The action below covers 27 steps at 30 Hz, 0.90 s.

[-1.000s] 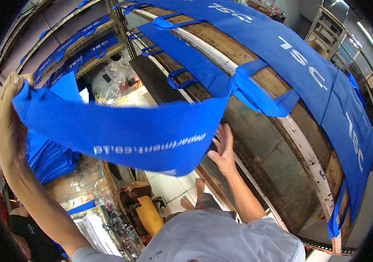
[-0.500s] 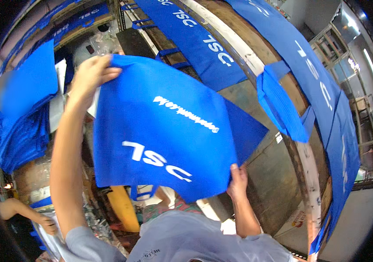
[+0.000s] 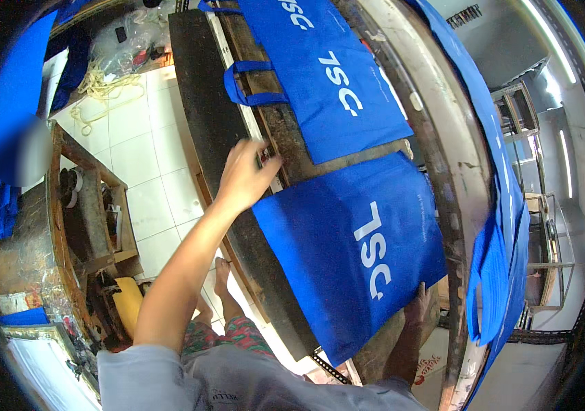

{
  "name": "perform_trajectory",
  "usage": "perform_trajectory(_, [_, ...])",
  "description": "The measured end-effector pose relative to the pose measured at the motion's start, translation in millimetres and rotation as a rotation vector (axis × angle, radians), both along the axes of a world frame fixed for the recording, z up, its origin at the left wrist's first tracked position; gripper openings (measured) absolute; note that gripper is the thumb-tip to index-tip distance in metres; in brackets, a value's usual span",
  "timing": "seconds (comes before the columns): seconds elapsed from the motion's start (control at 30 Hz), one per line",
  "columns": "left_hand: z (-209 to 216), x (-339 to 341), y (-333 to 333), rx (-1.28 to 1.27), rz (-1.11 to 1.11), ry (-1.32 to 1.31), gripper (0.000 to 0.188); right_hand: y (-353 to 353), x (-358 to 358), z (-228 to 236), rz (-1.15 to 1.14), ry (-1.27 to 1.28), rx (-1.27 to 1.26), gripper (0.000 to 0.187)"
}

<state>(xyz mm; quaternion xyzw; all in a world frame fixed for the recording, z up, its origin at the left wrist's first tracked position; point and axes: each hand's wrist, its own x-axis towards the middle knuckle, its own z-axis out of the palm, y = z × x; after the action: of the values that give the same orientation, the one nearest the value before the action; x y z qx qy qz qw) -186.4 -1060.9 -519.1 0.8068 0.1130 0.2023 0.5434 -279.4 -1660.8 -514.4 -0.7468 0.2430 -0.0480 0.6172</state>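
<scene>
A flat blue fabric bag with white print lies tilted on the long dark worktable in front of me. My right hand, in shadow, grips the bag's near right edge; part of its fingers is hidden. My left hand is just off the bag's far left corner, above the table's left strip. Its thumb and fingers are bent but apart, with nothing plainly between them. Beyond it lies another blue printed bag, with its handle loop hanging over the pale rail.
More blue bags hang along the pale beam on the right. At left, blue fabric lies on a worn wooden table. Yellow straps and plastic lie on the white tiled floor. Metal shelving stands far right.
The held-up bag has come down onto the worktable to the right. My left hand has left its corner and moved right; my right hand stays at its edge. The view has turned rightward.
</scene>
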Motion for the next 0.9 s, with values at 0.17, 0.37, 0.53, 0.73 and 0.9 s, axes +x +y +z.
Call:
perform_trajectory(0.17, [-63, -65, -35, -0.631, -0.211, 0.198, 0.028, 11, -8, -9, -0.106, -0.064, -0.149, 0.044])
perform_trajectory(0.37, [9, -57, -44, -0.452, -0.260, -0.037, 0.012, 32, -6, 15, -0.150, -0.233, -0.359, 0.047])
perform_trajectory(0.53, [48, -2, -38, -0.213, -0.238, -0.215, 0.015, 68, 40, 41, -0.179, -0.459, -0.033, 0.053])
perform_trajectory(0.73, [22, 86, -28, -0.058, -0.185, 0.015, 0.019, -34, 131, 32, 0.407, -0.224, -1.672, 0.045])
perform_trajectory(0.9, [8, 118, -40, 0.149, -0.131, 0.009, 0.017, -53, 207, -5, -0.148, -0.120, 0.112, 0.042])
